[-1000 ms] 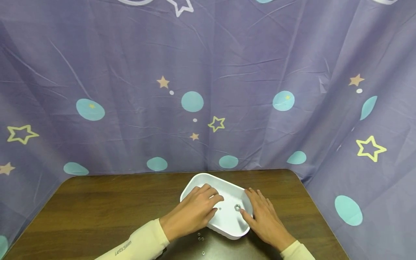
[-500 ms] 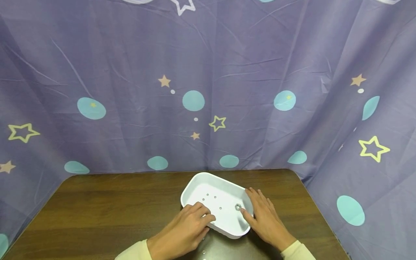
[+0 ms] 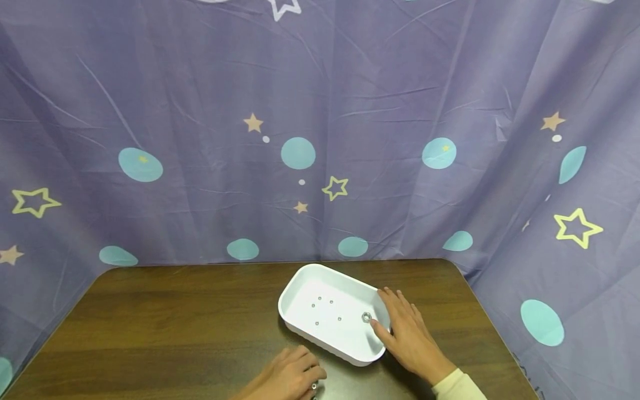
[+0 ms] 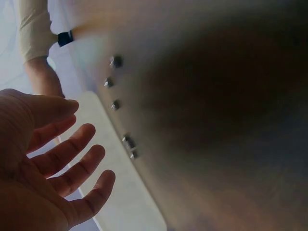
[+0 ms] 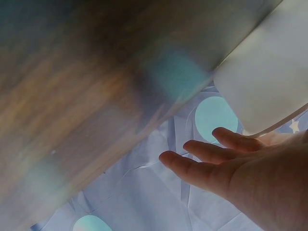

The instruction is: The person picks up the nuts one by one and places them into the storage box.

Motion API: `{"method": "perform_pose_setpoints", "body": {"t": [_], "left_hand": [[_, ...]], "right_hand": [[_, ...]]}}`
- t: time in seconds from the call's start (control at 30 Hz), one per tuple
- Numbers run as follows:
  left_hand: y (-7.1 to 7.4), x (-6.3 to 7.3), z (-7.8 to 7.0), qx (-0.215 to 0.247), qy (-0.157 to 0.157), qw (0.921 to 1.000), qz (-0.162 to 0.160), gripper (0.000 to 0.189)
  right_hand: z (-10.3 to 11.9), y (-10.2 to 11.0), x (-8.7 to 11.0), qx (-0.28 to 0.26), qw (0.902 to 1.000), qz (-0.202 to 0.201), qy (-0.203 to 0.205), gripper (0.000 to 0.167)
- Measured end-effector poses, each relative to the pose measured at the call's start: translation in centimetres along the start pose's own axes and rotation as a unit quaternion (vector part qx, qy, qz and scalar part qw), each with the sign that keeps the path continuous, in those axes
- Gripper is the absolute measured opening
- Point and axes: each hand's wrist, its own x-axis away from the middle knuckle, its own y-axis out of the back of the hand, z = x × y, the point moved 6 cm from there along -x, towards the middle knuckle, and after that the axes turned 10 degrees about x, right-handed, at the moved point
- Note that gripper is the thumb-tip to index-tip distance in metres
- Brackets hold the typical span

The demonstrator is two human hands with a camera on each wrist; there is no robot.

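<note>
A white tray (image 3: pixel 300 328) stands at an angle on the table, with several small metal nuts (image 3: pixel 317 323) and one larger hex nut (image 3: pixel 366 317) inside. My left hand (image 3: pixel 287 375) is low in front of the tray, close to small nuts (image 3: pixel 314 386) on the tabletop. Its fingers are loosely bent and apart in the left wrist view, holding nothing, and a row of nuts (image 4: pixel 115 105) lies beyond them. At the tray's right end rests my right hand (image 3: pixel 412 339), fingers extended, thumb over the rim near the larger nut.
The brown wooden table (image 3: pixel 175 322) reaches back to a purple curtain (image 3: pixel 200 166) printed with stars and blue spots. The same curtain hangs along the right side.
My left hand has moved from over the tray toward the table's front, uncovering the small nuts in the tray; one more shows near its front wall. The right hand stays put.
</note>
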Motion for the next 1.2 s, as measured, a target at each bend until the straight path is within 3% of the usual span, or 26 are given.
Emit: {"method": "perform_pose_setpoints", "body": {"t": [0.1,0.33,0.57,0.87,1.2], "left_hand": [[-0.8,0.5,-0.3,0.016,0.005,0.9997,0.020,0.021],[-0.1,0.2,-1.6,-0.007,0.030,0.9982,0.052,0.016],[-0.6,0.3,-1.7,0.028,0.052,0.9961,0.066,0.015],[-1.0,0.3,-1.9,-0.006,0.043,0.9978,0.051,0.014],[-1.2,0.2,-1.7,-0.012,0.034,0.9989,0.031,0.014]], "right_hand": [[0.0,0.0,0.0,0.002,1.0000,0.002,-0.001,0.069],[-0.1,-0.2,0.2,0.002,0.9999,0.011,-0.005,0.070],[-0.1,0.0,0.1,0.001,0.9999,0.010,-0.010,0.070],[0.0,0.0,0.3,0.004,1.0000,0.007,-0.005,0.069],[0.1,0.0,0.3,0.001,0.9999,0.009,-0.005,0.069]]}}
